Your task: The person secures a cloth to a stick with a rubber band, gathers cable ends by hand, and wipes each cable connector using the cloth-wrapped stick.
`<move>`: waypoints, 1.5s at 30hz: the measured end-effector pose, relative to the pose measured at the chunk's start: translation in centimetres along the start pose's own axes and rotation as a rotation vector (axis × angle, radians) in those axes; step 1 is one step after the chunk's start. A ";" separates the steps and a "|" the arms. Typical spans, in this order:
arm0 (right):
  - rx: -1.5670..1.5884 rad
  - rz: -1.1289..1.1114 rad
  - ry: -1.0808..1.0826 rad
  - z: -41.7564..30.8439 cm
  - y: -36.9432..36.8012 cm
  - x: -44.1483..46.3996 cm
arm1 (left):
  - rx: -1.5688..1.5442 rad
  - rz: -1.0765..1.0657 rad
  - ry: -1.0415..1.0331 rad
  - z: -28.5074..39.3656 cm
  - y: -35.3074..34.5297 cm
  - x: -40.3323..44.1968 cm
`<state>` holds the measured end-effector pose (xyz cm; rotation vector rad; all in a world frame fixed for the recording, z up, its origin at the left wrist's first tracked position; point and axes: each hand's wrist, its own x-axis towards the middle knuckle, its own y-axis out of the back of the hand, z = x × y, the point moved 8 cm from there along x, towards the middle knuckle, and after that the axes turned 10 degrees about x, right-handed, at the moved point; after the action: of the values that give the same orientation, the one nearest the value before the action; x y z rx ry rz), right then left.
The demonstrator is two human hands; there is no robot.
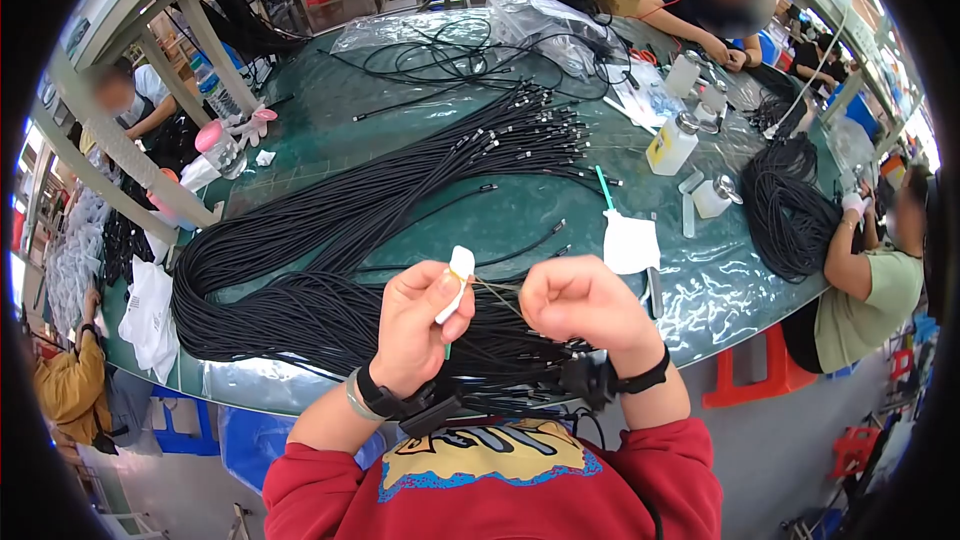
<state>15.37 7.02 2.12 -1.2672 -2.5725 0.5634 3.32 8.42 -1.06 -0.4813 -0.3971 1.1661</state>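
Between its thumb and fingers my left hand (415, 315) pinches a small white piece (458, 280), with a bit of green showing below the hand. A thin strand (495, 292) runs from the white piece to my right hand (575, 305), whose fingers are closed on it. Both hands are above the lower part of a big looped bundle of black cables (300, 230) with metal-tipped ends. To the right of my right hand lie a white cloth (630, 243) and a green stick (604, 187).
White bottles (672, 144) stand on the green table (330, 120) at the right, near a coiled black cable bundle (787, 205). At left are a pink-lidded jar (218, 148) and white bags (150, 315). Several people work around the table. A red stool (765, 375) is below right.
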 end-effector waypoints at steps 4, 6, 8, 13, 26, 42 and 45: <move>0.282 -0.020 0.009 0.0 -0.6 -0.2 | 0.842 -0.074 -0.463 3.9 -2.0 -1.5; 0.467 -0.038 0.014 0.0 -1.2 -0.3 | 1.070 -0.118 -0.721 5.3 -3.1 -1.9; 0.664 -0.049 0.017 0.3 -1.9 -0.6 | 1.511 -0.217 -1.240 5.4 -5.6 -4.1; -0.872 0.067 0.586 -2.6 -4.9 -1.9 | 1.810 -0.011 -1.240 5.3 -5.7 -3.9; 1.106 -0.294 0.108 2.0 -1.2 -0.2 | 1.208 -0.085 -0.757 5.8 -3.8 -3.5; -0.722 0.077 0.679 -2.0 -4.1 -1.8 | 1.085 0.010 -0.487 5.2 -2.6 -1.5; -0.892 0.071 0.776 -2.6 -4.3 -1.9 | 0.752 0.031 -0.239 4.2 -1.5 -0.4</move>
<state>14.35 3.73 6.26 -1.3890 -2.0765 -1.0013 2.14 8.24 3.22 0.3092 -0.1303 1.3072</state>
